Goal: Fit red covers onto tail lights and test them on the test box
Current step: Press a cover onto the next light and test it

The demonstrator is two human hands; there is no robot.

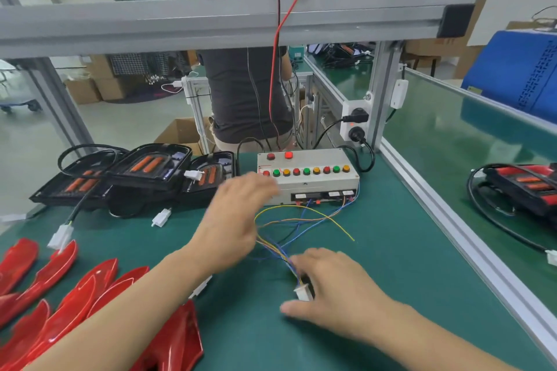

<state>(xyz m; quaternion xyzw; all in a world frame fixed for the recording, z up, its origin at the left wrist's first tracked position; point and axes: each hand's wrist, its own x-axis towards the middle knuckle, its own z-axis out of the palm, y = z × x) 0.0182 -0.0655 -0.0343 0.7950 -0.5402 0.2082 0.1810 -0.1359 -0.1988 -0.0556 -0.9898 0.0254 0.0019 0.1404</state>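
On the green bench mat (376, 250) the right hand (334, 292) lies low near the front, its fingers curled around a small white plastic connector (303, 292) from which a bundle of thin coloured wires (289, 226) runs up to the front of the grey rectangular test box (313, 181). That box sits at the back of the mat, with a row of red, green and amber round buttons (306, 171) along its top. The left hand (238, 220) hangs blurred above the mat just left of the box, fingers stretched out and holding nothing. Black tail light housings with orange strips (135, 175) are stacked at the back left, their white plugs lying on the mat. Glossy red plastic covers (69, 295) are spread at the front left, partly under the left forearm.
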